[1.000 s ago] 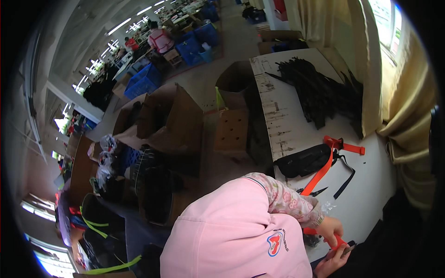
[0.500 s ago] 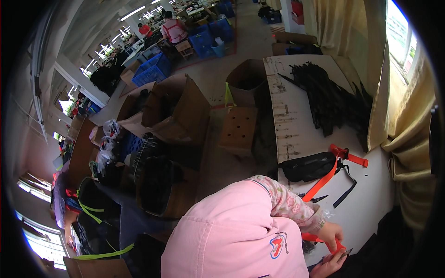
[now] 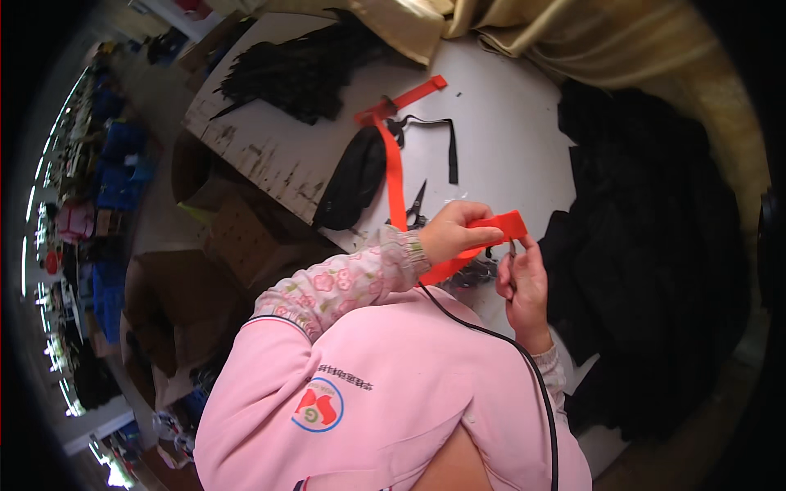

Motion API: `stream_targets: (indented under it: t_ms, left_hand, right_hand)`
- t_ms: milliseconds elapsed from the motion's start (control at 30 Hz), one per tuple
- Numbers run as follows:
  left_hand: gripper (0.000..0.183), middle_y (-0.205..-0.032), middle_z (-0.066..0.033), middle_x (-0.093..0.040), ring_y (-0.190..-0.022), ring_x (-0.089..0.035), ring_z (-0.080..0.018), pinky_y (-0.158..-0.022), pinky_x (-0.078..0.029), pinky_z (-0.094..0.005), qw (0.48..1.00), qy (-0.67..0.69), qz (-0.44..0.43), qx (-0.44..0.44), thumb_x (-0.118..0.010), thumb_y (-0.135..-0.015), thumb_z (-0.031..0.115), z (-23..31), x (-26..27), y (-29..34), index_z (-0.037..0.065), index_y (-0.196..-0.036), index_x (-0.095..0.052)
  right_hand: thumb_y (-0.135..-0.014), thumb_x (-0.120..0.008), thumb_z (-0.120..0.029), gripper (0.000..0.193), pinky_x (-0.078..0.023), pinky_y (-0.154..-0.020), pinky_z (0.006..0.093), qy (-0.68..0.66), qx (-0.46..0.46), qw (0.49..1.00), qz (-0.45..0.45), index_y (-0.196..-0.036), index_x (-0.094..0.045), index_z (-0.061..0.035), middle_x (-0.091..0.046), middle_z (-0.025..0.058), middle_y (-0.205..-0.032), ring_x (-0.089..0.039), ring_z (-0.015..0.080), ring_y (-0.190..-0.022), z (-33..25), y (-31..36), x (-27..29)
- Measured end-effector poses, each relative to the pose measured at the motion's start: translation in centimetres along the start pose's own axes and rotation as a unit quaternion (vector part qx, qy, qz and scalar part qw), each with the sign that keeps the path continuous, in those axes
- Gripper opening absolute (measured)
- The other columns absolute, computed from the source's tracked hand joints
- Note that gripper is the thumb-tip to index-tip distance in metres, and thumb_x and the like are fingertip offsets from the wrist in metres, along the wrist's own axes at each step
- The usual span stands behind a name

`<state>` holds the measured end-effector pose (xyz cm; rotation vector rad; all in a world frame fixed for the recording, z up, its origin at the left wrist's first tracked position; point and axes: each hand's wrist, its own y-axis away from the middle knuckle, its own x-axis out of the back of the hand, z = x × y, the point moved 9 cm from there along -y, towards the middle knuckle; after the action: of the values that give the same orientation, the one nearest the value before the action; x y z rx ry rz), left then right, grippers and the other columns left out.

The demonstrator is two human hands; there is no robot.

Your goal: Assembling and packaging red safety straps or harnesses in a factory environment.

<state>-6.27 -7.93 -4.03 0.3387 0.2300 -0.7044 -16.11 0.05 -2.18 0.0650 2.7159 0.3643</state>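
Observation:
An orange webbing strap [image 3: 395,180] runs from beside a black waist bag [image 3: 354,176] on the white table down toward my hands. My left hand [image 3: 458,231] is closed on an orange strap [image 3: 512,223], its folded end sticking out past the thumb. Just below that end, my right hand [image 3: 526,286] is closed round a slim dark metal tool [image 3: 512,248], whose tip meets the strap; its kind cannot be made out. Black-handled scissors [image 3: 418,204] lie beside the bag. Under my hands sits a clear plastic bag with dark bits [image 3: 475,272], partly hidden.
A heap of black strips [image 3: 303,69] lies at the table's [image 3: 512,123] far left. Black fabric [image 3: 647,262] is piled on the right, below a beige curtain [image 3: 589,37]. Cardboard boxes [image 3: 246,237] stand left of the table. A black cable [image 3: 524,352] hangs before me.
My view has swung right and down, so the table and hands now sit nearer the middle. Both hands stay at the orange strap, its end now turned outward.

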Motion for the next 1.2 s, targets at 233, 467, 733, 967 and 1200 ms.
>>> stream_targets:
  t_ms: [233, 467, 733, 967, 1200]
  left_hand:
    - [0.017, -0.075, 0.0022, -0.058, -0.069, -0.051, -0.0026, -0.061, -0.042, -0.0190, 0.998, -0.048, -0.035, -0.005, -0.065, -0.087, 0.018, 0.4, -1.1, 0.4, 0.002, -0.085, -0.060]
    - [0.021, -0.070, 0.0016, -0.057, -0.065, -0.049, -0.0044, -0.059, -0.041, -0.0213, 0.993, -0.115, -0.021, -0.021, -0.066, -0.085, 0.020, 0.6, -1.2, 0.6, -0.001, -0.084, -0.062]
    - [0.020, -0.069, 0.0027, -0.051, -0.065, -0.044, -0.0040, -0.057, -0.038, -0.0213, 0.983, -0.180, -0.026, -0.028, -0.066, -0.086, 0.019, 1.0, -1.9, 1.2, -0.001, -0.087, -0.061]
    - [0.019, -0.069, 0.0002, -0.052, -0.066, -0.045, -0.0053, -0.058, -0.040, -0.0223, 0.981, -0.185, -0.033, -0.038, -0.063, -0.088, 0.016, 0.6, -2.1, 1.4, -0.003, -0.089, -0.060]
    - [0.016, -0.073, -0.0037, -0.058, -0.069, -0.051, -0.0074, -0.063, -0.045, -0.0241, 0.977, -0.194, -0.044, -0.072, -0.063, -0.087, 0.012, 0.1, -3.4, 1.5, -0.004, -0.091, -0.060]
  right_hand:
    - [-0.098, -0.046, -0.031, 0.040, -0.029, -0.046, 0.0144, -0.015, -0.037, 0.999, -0.003, -0.129, -0.039, -0.0077, -0.044, -0.0027, -0.069, -0.035, 0.0018, -0.054, 0.5, 0.1, 0.3]
    - [-0.097, -0.048, -0.030, 0.039, -0.028, -0.046, 0.0147, 0.004, -0.038, 0.999, 0.016, -0.129, -0.040, -0.0080, -0.045, -0.0036, -0.070, -0.035, 0.0013, -0.055, 1.0, 0.4, 0.7]
    - [-0.096, -0.050, -0.028, 0.035, -0.027, -0.045, 0.0155, -0.003, -0.016, 0.999, 0.049, -0.124, -0.046, -0.0084, -0.045, -0.0053, -0.070, -0.036, 0.0007, -0.055, 1.3, 0.6, 0.8]
    - [-0.096, -0.051, -0.028, 0.033, -0.027, -0.045, 0.0156, -0.010, -0.030, 0.997, 0.068, -0.122, -0.047, -0.0089, -0.044, -0.0057, -0.069, -0.035, 0.0004, -0.055, 2.0, 0.8, 0.8]
    - [-0.096, -0.050, -0.032, 0.024, -0.023, -0.041, 0.0168, -0.029, -0.034, 0.995, 0.090, -0.108, -0.047, -0.0108, -0.042, -0.0049, -0.063, -0.030, 0.0018, -0.046, 2.2, 0.6, 0.9]
